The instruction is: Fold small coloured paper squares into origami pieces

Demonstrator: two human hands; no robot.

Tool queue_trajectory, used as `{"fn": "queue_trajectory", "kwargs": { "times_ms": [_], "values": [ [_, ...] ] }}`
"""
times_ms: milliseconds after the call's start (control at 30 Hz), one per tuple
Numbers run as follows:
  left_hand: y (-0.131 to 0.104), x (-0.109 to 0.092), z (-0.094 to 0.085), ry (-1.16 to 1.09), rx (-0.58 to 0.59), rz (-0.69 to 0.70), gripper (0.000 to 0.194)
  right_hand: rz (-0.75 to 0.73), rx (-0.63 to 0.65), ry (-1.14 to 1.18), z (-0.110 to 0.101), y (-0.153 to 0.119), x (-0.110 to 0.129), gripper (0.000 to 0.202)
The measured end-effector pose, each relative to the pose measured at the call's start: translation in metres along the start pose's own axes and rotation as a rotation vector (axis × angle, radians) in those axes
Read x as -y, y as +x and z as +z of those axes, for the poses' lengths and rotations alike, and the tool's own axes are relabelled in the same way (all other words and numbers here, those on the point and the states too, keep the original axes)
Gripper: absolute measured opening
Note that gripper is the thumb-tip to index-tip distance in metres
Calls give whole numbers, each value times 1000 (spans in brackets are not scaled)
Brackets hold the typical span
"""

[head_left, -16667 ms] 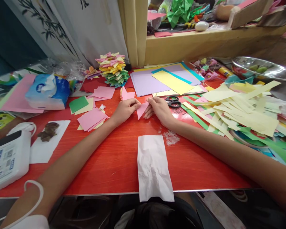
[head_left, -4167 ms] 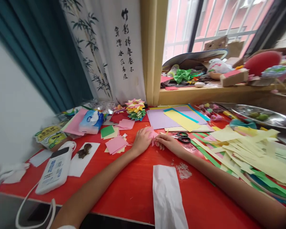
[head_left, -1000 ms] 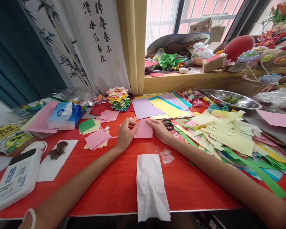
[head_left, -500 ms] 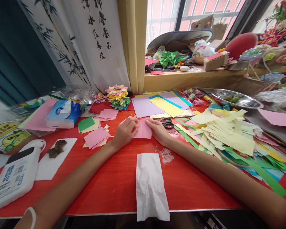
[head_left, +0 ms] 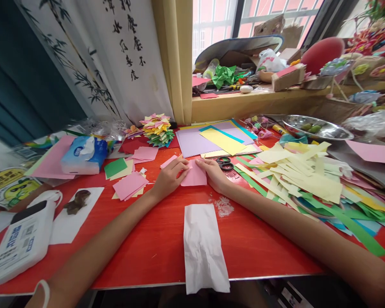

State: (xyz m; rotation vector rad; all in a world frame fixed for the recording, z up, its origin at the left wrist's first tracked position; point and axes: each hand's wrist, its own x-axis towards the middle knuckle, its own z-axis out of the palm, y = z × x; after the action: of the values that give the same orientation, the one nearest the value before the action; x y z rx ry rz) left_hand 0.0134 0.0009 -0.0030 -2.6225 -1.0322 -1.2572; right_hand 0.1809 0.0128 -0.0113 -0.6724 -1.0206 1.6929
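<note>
Both hands up at mid-table, close together, working one small pink sheet (head_left: 194,177). Left hand (head_left: 169,176) has thumb and fingers pinched at its upper left; right hand (head_left: 214,174) clamps the upper right, thumb on top. Left fingertips partly overlap the paper, so the exact grip there is hard to read. The sheet lies toward the far half of the red table (head_left: 147,256), roughly midway along it.

Containers: metal bowl (head_left: 332,132) toward the table's far right, a few green fruits (head_left: 311,128) inside. Tissue pack (head_left: 83,156) at far left, white tissue poking from its top. Round rim half buried under cut paper strips (head_left: 308,171) on the right; its contents cannot be told apart. On the ledge above the far edge, a cardboard box (head_left: 288,79).

Close about the hands: black-handled scissors (head_left: 225,164) just beyond the right hand; stacked pink squares (head_left: 130,185) left of the left hand; tiered paper ornament (head_left: 157,130) near the far edge.

Edges and room: white paper (head_left: 206,248) overhangs the near edge at centre, clear bits (head_left: 223,207) heaped just beyond its right corner. Bare red surface shows on both sides of it, reaching toward each forearm. White case (head_left: 22,244) at the near left corner.
</note>
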Motion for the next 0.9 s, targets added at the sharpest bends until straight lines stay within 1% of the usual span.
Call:
{"fn": "queue_trajectory", "kwargs": {
  "times_ms": [133, 233, 367, 433, 600, 733, 900],
  "values": [
    [2, 0, -1, -70, -1, -44, 6, -3, -2, -18, 0, 2, 0, 24],
    [4, 2, -2, -90, 20, -48, 5, 19, -10, -63, -1, 6, 0, 23],
    [4, 3, -2, -96, 57, -48, 4, 35, 77, -150, -3, 10, -2, 24],
    [4, 3, -3, -94, 76, -59, 4, 40, 99, -163, -5, 10, -3, 26],
    [5, 3, -4, -109, 106, -70, 4, 39, 62, -214, -6, 8, -3, 27],
    [4, 4, -4, -111, 122, -45, 6, 16, 53, -229, -4, 6, -2, 25],
    [1, 3, -3, -59, 85, -7, 8, -16, 50, -241, -4, 5, -4, 25]
  ]
}}
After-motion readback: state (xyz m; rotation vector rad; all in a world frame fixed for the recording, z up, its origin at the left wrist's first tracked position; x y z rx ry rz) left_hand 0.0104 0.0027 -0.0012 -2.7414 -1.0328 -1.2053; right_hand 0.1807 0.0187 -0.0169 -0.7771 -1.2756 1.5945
